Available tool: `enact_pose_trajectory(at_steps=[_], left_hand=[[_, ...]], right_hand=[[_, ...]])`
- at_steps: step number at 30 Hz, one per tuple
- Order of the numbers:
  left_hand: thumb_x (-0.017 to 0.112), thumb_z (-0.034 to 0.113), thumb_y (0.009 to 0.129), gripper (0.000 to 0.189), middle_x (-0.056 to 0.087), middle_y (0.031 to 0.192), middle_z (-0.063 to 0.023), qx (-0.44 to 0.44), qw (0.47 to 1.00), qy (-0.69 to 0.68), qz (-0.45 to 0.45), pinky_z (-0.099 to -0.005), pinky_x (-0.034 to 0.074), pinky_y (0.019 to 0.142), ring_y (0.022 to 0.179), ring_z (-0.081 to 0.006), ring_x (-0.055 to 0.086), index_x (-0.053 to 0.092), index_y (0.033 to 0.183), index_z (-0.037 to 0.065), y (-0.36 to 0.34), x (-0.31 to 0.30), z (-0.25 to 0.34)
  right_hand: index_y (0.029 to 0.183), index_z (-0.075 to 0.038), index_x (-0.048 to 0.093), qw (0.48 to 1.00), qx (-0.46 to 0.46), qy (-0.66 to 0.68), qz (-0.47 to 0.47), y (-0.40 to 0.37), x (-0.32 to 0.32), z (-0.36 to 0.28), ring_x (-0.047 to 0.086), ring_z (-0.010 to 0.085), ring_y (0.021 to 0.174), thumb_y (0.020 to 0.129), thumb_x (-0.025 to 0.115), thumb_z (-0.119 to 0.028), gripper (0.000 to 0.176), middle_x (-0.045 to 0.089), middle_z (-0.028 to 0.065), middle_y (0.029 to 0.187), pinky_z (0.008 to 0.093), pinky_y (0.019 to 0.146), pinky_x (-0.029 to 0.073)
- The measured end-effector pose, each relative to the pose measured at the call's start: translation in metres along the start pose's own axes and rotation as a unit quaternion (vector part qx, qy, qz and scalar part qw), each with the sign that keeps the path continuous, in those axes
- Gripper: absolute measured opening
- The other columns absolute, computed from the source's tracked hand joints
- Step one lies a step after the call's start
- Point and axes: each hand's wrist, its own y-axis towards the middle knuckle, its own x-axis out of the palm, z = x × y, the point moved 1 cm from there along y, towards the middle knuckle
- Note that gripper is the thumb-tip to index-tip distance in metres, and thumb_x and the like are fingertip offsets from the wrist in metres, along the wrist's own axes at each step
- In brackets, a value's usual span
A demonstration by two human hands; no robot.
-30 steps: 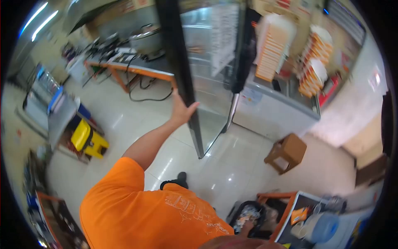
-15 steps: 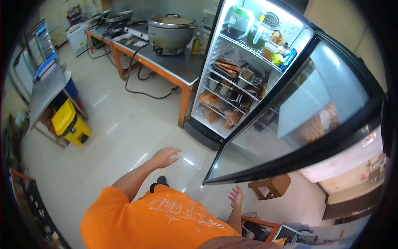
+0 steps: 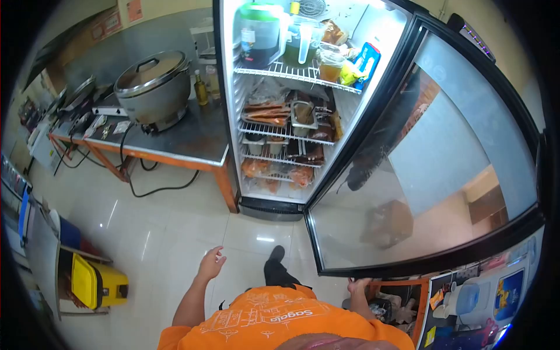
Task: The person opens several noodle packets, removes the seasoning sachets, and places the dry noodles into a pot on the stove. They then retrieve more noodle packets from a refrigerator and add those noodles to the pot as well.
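A tall glass-door refrigerator (image 3: 227, 116) stands in front of me with its door (image 3: 443, 146) swung out to the right. Above the floor, left of my dark shoe, my left hand (image 3: 211, 263) is raised with bare, loosely bent fingers. My right hand (image 3: 359, 284) is right below the door's bottom edge, its fingers apart and partly hidden. On the top shelf are a green-lidded pitcher (image 3: 256, 38), a clear jug of green liquid (image 3: 302, 44) and a tub of amber liquid (image 3: 331, 63). Lower shelves hold a metal container (image 3: 304, 115) and orange bagged food (image 3: 255, 168).
A metal-topped table (image 3: 198, 137) with orange legs bears a large lidded rice cooker (image 3: 153, 90) and an oil bottle (image 3: 200, 88). A black cable (image 3: 157, 194) lies on the floor. A yellow bin (image 3: 99, 281) stands at left. A cluttered orange-framed table (image 3: 423, 309) is at right.
My view has swung left and I have stepped nearer the refrigerator. My right hand has come to the door's lower edge; my left hand stays out in front, still holding nothing.
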Motion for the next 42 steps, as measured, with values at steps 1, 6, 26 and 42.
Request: enact_pose_trajectory(at_steps=[1, 6, 26, 42], left_hand=[[0.070, 0.022, 0.090, 0.045, 0.067, 0.107, -0.0134, -0.004, 1.000, -0.021, -0.015, -0.0377, 0.054, 0.080, 0.087, -0.0250, 0.066, 0.059, 0.131, 0.008, 0.020, 0.010, 0.002], [0.071, 0.028, 0.090, 0.047, 0.067, 0.113, -0.0159, -0.064, 0.991, 0.007, -0.119, -0.0365, 0.054, 0.084, 0.095, -0.0271, 0.067, 0.060, 0.131, 0.009, 0.079, 0.060, -0.051], [0.072, 0.029, 0.086, 0.048, 0.071, 0.098, -0.0172, -0.105, 0.990, -0.026, -0.095, -0.0387, 0.055, 0.086, 0.092, -0.0291, 0.069, 0.060, 0.128, 0.008, 0.319, 0.026, -0.091], [0.070, 0.029, 0.088, 0.046, 0.070, 0.092, -0.0143, -0.219, 0.954, 0.017, -0.204, -0.0356, 0.055, 0.077, 0.082, -0.0233, 0.068, 0.060, 0.125, 0.003, 0.371, -0.037, -0.213]], right_hand=[[0.133, -0.021, 0.049, 1.000, -0.007, 0.028, 0.010, 0.008, -0.006, 0.006, 0.042, 0.0239, 0.129, 0.098, 0.043, -0.050, 0.046, 0.047, 0.0055, 0.136, 0.0593, 0.103, 0.036], [0.127, -0.015, 0.053, 0.947, 0.139, -0.221, 0.186, 0.035, -0.041, 0.060, 0.056, 0.0247, 0.105, 0.099, 0.047, -0.047, 0.043, 0.055, 0.0078, 0.118, 0.0468, 0.085, 0.049], [0.100, 0.002, 0.066, 0.496, -0.668, -0.430, -0.351, -0.284, 0.718, -0.277, 0.062, 0.0171, 0.077, 0.090, 0.061, -0.005, 0.013, 0.065, 0.0106, 0.088, 0.0313, 0.074, 0.050], [0.113, -0.014, 0.072, 0.011, -0.627, -0.778, -0.044, -0.205, 0.887, -0.291, 0.055, 0.0273, 0.115, 0.080, 0.064, -0.009, 0.034, 0.066, 0.0063, 0.112, 0.0435, 0.097, 0.042]])
